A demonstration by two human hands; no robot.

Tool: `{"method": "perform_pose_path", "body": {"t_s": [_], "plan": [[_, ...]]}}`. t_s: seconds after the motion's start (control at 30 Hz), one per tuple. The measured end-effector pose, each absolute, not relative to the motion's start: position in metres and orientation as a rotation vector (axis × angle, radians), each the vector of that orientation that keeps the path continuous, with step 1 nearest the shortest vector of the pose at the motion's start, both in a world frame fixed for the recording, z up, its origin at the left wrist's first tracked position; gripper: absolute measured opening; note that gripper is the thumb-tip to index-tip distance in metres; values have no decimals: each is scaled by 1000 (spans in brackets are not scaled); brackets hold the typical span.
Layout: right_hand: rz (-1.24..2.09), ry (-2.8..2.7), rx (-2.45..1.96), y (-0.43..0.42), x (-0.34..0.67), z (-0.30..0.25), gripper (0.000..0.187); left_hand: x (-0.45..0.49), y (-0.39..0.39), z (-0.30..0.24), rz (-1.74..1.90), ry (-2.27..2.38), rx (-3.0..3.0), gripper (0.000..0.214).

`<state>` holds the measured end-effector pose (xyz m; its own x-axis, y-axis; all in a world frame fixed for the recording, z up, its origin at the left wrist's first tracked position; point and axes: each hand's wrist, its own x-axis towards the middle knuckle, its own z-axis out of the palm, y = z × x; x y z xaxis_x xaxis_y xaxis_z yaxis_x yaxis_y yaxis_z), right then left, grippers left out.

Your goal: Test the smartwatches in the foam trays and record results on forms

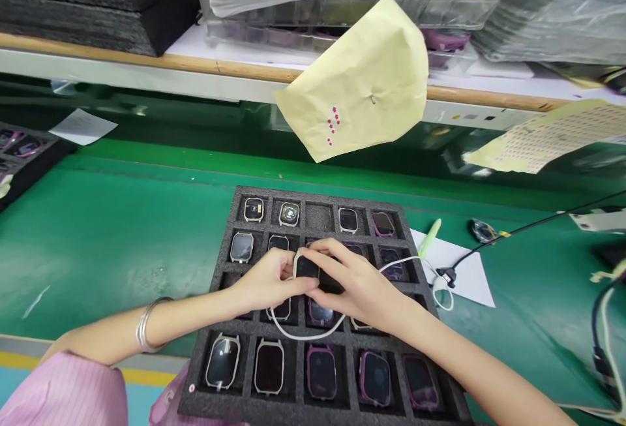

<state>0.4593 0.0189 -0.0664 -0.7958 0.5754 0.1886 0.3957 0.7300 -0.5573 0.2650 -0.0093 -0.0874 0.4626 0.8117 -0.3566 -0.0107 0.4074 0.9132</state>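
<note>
Works at a green bench [127, 217], under a shelf [244, 70] with black foam blocks [88, 15] on its left and a yellow sheet [362, 93] hanging down in front. Has white paper [476, 282] and a thin green stick [429, 238] to the right, and a dark tray [51, 168] far left. Faces a grey foam tray [274, 411] full of square holes, with two pale watches [268, 366] and three purple watches [321, 372] in the near row. Covers some middle holes with both hands, with a white cord [313, 336] looping below. Holds a pale-edged watch [307, 268] over the tray's middle, left hand [268, 282] and right hand [359, 282] both pinching it with fingertips.
</note>
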Motion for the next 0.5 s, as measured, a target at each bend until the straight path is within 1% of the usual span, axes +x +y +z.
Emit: {"method": "perform_pose_path", "body": {"t_s": [0.1, 0.27, 0.5], "plan": [[721, -2564, -722, 19, 461, -70, 45, 263, -9, -89, 568, 900, 1029, 31], [764, -2522, -655, 19, 461, -74, 46, 257, -10, -96, 541, 823, 1054, 33], [653, -2371, -594, 16, 458, -85, 47, 259, -8, -99, 567, 801, 928, 33]]}}
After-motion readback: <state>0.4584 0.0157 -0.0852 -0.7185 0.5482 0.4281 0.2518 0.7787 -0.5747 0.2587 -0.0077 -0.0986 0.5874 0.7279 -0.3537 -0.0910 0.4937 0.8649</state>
